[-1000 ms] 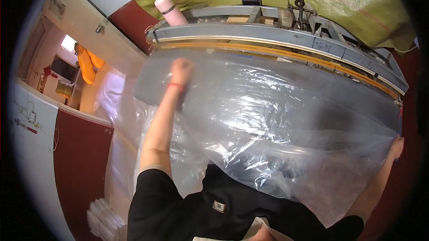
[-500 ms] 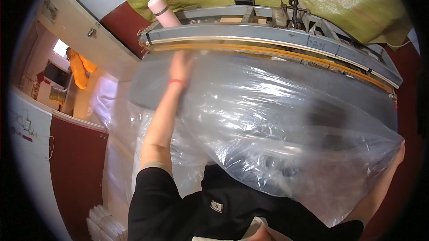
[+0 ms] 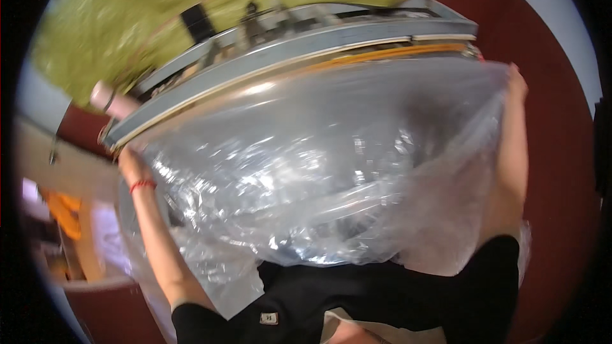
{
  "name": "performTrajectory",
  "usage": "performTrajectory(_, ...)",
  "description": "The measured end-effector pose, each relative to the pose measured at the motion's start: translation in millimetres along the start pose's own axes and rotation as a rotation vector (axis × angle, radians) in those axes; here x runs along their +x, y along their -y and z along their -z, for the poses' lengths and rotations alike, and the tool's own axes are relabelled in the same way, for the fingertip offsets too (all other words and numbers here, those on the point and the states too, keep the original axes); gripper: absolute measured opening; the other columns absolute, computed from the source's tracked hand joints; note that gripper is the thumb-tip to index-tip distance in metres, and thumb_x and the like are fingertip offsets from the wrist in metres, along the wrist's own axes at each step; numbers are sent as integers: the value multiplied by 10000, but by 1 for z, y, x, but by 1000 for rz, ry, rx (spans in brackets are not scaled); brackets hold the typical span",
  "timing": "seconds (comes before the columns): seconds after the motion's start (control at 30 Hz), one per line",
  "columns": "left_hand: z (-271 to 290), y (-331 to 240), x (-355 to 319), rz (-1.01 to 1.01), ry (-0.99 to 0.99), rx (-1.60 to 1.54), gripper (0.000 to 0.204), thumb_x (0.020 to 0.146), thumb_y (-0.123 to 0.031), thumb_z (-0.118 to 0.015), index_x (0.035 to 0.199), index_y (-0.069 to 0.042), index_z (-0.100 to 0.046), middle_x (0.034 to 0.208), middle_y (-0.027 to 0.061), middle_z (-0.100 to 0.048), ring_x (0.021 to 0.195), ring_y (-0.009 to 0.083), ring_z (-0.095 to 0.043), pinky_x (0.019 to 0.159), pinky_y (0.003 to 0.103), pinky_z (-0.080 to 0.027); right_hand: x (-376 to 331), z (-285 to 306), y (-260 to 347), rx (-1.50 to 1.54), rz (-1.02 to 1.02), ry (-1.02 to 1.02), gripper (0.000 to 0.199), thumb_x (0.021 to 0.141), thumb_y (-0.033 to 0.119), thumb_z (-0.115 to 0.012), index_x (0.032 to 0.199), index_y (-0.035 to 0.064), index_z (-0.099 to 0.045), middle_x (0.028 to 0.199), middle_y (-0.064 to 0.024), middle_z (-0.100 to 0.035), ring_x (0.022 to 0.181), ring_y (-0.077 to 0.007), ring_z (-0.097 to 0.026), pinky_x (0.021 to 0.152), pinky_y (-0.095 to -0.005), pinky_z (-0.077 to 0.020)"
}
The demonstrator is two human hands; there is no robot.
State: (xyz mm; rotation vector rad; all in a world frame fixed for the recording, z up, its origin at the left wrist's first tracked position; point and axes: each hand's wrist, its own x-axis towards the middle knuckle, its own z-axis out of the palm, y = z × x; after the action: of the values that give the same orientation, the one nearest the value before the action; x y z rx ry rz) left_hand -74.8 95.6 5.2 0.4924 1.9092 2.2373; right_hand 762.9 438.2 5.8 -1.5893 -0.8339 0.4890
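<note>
A wide sheet of clear plastic film (image 3: 319, 172) is stretched between my two hands and hangs in shiny folds toward my body. My left hand (image 3: 131, 164), with a red band at its wrist, is closed on the film's far left corner, close to the left end of a long grey metal frame (image 3: 255, 66). At the far right corner my right hand (image 3: 517, 82) pinches the film, just past the frame's right end. The film's far edge runs along the orange strip (image 3: 382, 54) under the frame. Both hands' fingertips are partly hidden.
A pink bottle (image 3: 113, 100) leans at the frame's left end. Behind the frame lie a dark phone-like slab (image 3: 198, 23) and a yellow-green woven sheet (image 3: 146, 9). A door (image 3: 70, 159) stands at the left; red-brown floor (image 3: 561, 153) is on the right.
The view has swung to the right. My left hand has gone from flat over the film to its left corner. My right hand has risen to the frame's right end, pulling the film up.
</note>
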Motion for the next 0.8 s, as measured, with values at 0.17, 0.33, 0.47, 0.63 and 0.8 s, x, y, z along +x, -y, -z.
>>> performTrajectory(0.17, 95, 90, 75, -463, -144, 742, 281, 816, -236, -463, 709, 22, -487, 638, 40, -486, 609, 158, -450, 593, 316, -395, -22, -100, -46, -399, 458, -40, 325, 776, 352, -544, 843, 48, -634, 821, -161, -617, 823, -284, -592, 736, -373, -432)
performTrajectory(0.33, 106, 99, 119, -298, -113, 622, 208, 811, -210, -498, 843, -16, -565, 737, 25, -532, 655, 110, -459, 625, 237, -391, -22, -153, -45, 72, 380, 48, 256, 738, 249, -637, 782, -2, -607, 730, -93, -618, 690, -166, -573, 672, -288, -436)
performTrajectory(0.47, 106, 103, 138, -285, -96, 485, 211, 822, -229, -534, 829, -21, -567, 713, -8, -522, 632, 82, -437, 587, 210, -370, -35, -168, -32, 67, 335, -13, 209, 680, 183, -668, 730, -1, -582, 701, -76, -603, 673, -152, -553, 653, -277, -435)
performTrajectory(0.63, 114, 104, 147, -274, -39, 506, 238, 815, -248, -562, 809, -10, -567, 698, -19, -516, 619, 75, -428, 561, 204, -358, -35, -169, -31, -105, 345, -167, 189, 675, 163, -645, 736, 8, -555, 728, -127, -594, 707, -231, -571, 692, -323, -441)
performTrajectory(0.8, 129, 104, 161, -99, 42, 233, 287, 824, -248, -503, 782, 31, -559, 686, 28, -528, 646, 105, -492, 545, 230, -422, -26, -172, -33, -24, 511, -357, 188, 778, 127, -508, 876, -33, -496, 806, -186, -580, 805, -329, -563, 735, -379, -432)
